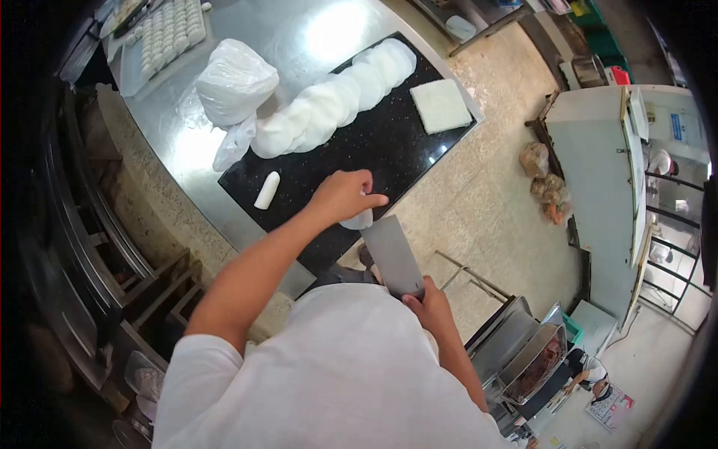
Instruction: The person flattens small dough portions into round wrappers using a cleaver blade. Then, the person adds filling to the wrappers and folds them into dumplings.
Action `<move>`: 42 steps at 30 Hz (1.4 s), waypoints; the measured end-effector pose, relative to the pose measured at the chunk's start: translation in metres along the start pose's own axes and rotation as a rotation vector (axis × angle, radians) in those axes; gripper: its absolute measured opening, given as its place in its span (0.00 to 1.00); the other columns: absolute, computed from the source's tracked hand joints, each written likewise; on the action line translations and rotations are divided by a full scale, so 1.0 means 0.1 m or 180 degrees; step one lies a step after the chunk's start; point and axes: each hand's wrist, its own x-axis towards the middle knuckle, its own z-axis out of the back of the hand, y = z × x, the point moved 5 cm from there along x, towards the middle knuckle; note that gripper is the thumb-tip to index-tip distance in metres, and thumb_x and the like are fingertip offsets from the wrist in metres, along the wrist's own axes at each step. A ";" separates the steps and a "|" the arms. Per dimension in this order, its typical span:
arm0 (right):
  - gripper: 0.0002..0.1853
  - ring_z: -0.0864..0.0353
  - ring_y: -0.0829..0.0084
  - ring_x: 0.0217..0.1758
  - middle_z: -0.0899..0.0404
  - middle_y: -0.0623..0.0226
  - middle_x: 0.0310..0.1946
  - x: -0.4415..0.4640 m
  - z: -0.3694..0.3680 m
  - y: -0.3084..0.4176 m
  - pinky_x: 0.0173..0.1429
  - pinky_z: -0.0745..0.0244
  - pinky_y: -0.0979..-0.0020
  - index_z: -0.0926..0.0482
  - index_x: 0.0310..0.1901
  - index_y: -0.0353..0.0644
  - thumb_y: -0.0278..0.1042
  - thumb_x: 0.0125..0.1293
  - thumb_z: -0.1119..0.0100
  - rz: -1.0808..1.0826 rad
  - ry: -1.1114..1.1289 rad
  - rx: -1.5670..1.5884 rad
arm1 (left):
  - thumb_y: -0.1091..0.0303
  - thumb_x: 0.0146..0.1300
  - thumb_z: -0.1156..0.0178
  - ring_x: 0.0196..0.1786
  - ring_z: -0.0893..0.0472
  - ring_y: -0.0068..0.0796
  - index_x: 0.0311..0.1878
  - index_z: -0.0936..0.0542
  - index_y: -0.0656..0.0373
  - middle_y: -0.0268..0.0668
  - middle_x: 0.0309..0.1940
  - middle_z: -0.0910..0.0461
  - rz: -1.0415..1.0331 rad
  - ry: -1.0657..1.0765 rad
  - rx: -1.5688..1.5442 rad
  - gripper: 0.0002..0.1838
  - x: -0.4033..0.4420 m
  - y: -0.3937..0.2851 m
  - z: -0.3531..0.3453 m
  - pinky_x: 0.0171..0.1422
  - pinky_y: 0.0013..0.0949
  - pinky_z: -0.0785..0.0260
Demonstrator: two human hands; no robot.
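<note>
My right hand (429, 304) is wrapped round the handle end of a cleaver (394, 258). The cleaver's broad steel blade points up toward my left hand (344, 197), which is closed with its fingertips pinched on a thin white dough wrapper (360, 221). That wrapper touches or nearly touches the blade tip, by the edge of the black board (374, 161). A short white dough log (267, 190) lies on the board left of my left hand. Beyond it, overlapping round dough wrappers (321, 108) run in a long row toward the far corner.
A folded white cloth (441, 106) lies at the board's right corner. A plastic bag (235, 82) stands on the steel table (292, 30). Rows of small white dough pieces (173, 34) fill a tray at upper left. Bags sit on the floor by a white cabinet (591, 179); a person (596, 372) is at lower right.
</note>
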 end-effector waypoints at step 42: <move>0.09 0.27 0.76 0.20 0.28 0.70 0.24 2.06 0.64 0.52 0.23 0.29 0.69 0.31 0.43 0.45 0.40 0.77 0.47 -0.0224 -0.0340 0.3442 | 0.66 0.56 0.24 0.44 0.20 0.48 0.47 0.20 0.60 0.45 0.40 0.20 0.0384 -0.3600 0.0627 0.19 -1.57 1.05 0.36 0.50 0.45 0.27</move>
